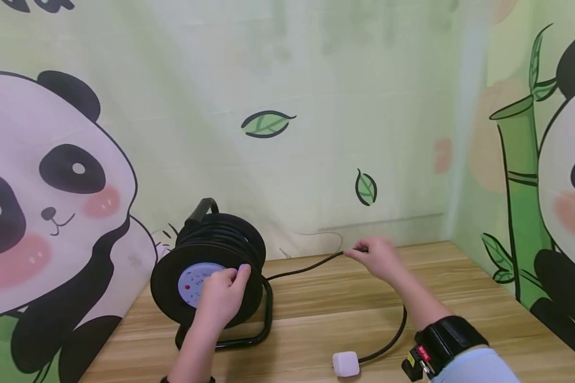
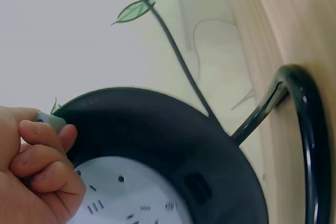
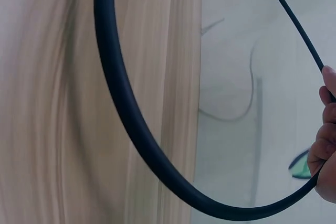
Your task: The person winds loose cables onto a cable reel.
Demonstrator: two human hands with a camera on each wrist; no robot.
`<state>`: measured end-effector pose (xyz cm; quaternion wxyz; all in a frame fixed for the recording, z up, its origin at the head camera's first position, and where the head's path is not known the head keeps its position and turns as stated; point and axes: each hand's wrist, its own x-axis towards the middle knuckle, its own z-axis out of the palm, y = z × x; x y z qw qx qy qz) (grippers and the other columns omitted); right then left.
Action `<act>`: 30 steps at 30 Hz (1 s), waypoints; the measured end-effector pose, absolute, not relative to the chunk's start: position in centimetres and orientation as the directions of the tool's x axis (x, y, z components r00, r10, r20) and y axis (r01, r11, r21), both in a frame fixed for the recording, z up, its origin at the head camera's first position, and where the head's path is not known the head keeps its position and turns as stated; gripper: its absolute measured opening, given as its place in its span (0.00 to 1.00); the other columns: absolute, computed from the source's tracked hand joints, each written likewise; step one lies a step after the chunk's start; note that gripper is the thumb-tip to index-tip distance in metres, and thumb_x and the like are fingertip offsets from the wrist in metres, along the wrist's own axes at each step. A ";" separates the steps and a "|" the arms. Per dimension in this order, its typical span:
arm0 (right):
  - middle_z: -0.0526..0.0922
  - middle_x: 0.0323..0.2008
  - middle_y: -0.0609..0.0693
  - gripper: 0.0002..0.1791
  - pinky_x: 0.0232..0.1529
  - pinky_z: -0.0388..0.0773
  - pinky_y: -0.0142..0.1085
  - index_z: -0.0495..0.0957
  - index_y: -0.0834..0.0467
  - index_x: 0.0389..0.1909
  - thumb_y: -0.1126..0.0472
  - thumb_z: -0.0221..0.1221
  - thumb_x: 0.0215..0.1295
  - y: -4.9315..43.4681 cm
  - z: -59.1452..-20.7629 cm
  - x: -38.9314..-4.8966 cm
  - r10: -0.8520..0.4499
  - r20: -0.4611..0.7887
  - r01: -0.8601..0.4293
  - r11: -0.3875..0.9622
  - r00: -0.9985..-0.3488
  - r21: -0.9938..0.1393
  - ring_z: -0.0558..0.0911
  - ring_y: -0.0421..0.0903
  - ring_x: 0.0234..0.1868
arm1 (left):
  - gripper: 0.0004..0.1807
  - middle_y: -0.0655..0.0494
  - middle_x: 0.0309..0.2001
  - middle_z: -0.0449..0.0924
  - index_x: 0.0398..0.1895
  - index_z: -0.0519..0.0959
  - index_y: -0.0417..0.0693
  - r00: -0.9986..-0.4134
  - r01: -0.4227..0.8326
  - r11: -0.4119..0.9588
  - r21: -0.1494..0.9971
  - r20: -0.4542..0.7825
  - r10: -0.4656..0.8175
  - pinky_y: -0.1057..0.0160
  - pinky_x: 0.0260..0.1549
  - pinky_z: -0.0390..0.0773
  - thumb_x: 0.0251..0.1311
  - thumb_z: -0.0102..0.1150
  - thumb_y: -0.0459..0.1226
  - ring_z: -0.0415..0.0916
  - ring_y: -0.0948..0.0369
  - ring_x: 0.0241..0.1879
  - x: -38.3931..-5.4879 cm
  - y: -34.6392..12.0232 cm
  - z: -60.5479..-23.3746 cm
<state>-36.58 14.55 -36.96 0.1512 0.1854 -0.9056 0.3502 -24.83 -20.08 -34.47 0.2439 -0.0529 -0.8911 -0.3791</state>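
Observation:
A black cable reel (image 1: 165, 290) stands on its tubular frame at the left of the table, with a pale blue socket panel (image 1: 190, 282) on its face. My left hand (image 1: 220, 298) is at the right part of that face, its fingers curled round a small grey knob (image 2: 52, 121) near the rim. From the reel a black cable (image 1: 302, 271) runs up to the right, and my right hand (image 1: 377, 259) grips it above the table. Past that hand the cable hangs in a loop (image 3: 128, 114) and ends in a white plug (image 1: 346, 364) at the front.
The wooden table (image 1: 306, 319) meets a printed cloth backdrop (image 1: 306, 175) at the back and on the right. The reel's black carrying handle (image 1: 202, 213) sticks up behind it. Its bent tube foot (image 1: 268, 314) reaches out to the right.

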 end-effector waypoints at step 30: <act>0.73 0.17 0.40 0.14 0.20 0.67 0.34 0.78 0.47 0.21 0.48 0.61 0.64 6.4 -37.9 -35.3 -0.395 0.369 -0.540 0.648 -0.841 -0.538 0.68 0.39 0.18 | 0.23 0.63 0.10 0.55 0.06 0.60 0.53 -0.989 0.148 0.828 0.540 0.090 0.119 0.66 0.11 0.55 0.56 0.54 0.40 0.53 0.65 0.11 -26.2 -20.8 -37.4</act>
